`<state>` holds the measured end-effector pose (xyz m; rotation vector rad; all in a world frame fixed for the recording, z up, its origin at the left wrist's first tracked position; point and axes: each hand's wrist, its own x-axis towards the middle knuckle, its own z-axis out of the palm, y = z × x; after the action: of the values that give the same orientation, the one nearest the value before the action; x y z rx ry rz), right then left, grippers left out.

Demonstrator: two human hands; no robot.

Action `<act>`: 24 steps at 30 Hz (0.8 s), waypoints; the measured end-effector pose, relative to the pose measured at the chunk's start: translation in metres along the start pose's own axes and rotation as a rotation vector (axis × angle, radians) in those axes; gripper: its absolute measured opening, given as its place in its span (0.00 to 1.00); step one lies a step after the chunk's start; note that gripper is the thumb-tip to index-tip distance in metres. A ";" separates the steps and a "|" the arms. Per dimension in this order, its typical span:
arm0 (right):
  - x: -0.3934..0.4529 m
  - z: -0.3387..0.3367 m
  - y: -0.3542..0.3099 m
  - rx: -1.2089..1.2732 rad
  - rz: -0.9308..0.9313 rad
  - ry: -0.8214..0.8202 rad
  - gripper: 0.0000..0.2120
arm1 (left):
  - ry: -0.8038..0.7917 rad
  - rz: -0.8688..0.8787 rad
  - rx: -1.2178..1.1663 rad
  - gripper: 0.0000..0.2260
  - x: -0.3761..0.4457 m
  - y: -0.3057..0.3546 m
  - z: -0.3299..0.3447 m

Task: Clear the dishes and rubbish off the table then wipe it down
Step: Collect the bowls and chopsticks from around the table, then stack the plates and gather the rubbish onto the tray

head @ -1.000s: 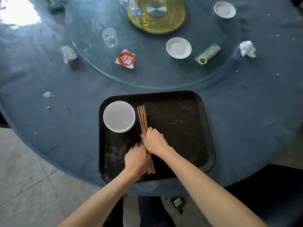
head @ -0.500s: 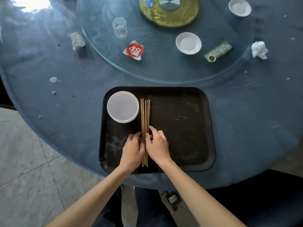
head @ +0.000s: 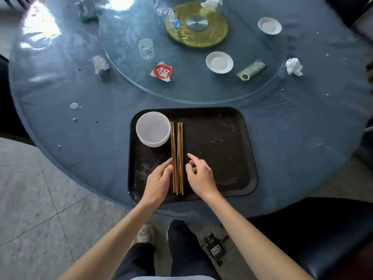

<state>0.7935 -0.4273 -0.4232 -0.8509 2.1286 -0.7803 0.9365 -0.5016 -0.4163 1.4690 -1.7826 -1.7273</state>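
You stood at the six o'clock edge of a round table (head: 60,122) covered in blue cloth, looking down at a black tray (head: 226,158) set before you. On the tray lay a bundle of wooden chopsticks (head: 177,142), side by side and pointing toward twelve o'clock, with a white bowl (head: 153,128) just beside them at their ten o'clock. Your left hand (head: 158,180) rested with its fingertips touching the bundle's left side, fingers together. Your right hand (head: 200,176) hovered just beside the bundle at three o'clock, fingers loosely curled and holding nothing. By my judgement the clearing had barely begun: only the bowl and chopsticks were collected, and wiping was not yet started. I counted roughly five or six chopsticks, though the exact number was hard to tell. Still on the glass turntable (head: 191,85) were two small white saucers (head: 219,62), one clear cup (head: 146,48), one red-printed wrapper (head: 162,71), one green packet (head: 251,69), one plastic bottle (head: 164,11) and one crumpled tissue (head: 212,3). On the cloth lay two more tissues (head: 293,66), another packet (head: 86,9) at eleven o'clock, and scattered crumbs.
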 end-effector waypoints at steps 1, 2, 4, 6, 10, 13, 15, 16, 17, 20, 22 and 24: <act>-0.010 -0.005 0.000 -0.043 -0.040 0.033 0.22 | -0.012 0.095 0.138 0.20 -0.006 0.002 -0.004; -0.024 -0.012 0.001 -0.095 -0.076 0.075 0.23 | -0.038 0.192 0.293 0.22 -0.015 0.004 -0.008; -0.054 -0.025 0.004 -0.204 -0.114 0.153 0.27 | -0.098 0.358 0.573 0.27 -0.031 0.009 -0.015; -0.085 -0.037 0.009 -0.309 -0.121 0.238 0.30 | -0.144 0.514 0.786 0.31 -0.044 0.014 -0.019; -0.152 -0.058 0.030 -0.466 -0.088 0.377 0.34 | -0.161 0.665 0.983 0.33 -0.078 0.019 -0.013; -0.196 -0.076 0.050 -0.541 -0.050 0.470 0.36 | -0.178 0.713 1.013 0.34 -0.106 0.021 0.007; -0.218 -0.094 0.063 -0.540 -0.013 0.554 0.37 | -0.201 0.781 1.030 0.34 -0.121 0.032 0.029; -0.228 -0.105 0.069 -0.532 0.002 0.585 0.37 | -0.217 0.810 1.032 0.34 -0.127 0.040 0.042; -0.239 -0.117 0.075 -0.525 0.013 0.611 0.38 | -0.236 0.837 1.027 0.34 -0.135 0.048 0.057; -0.269 -0.158 0.101 -0.496 0.027 0.695 0.38 | -0.275 0.929 0.992 0.33 -0.156 0.077 0.113; -0.287 -0.192 0.127 -0.479 0.032 0.739 0.38 | -0.287 0.981 0.996 0.33 -0.168 0.095 0.159; -0.302 -0.230 0.159 -0.455 0.047 0.759 0.38 | -0.285 1.014 1.007 0.32 -0.180 0.112 0.209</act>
<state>0.7244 -0.0429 -0.2926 -0.7954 3.0702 -0.6625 0.8080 -0.2621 -0.2957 0.2259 -2.9725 -0.5079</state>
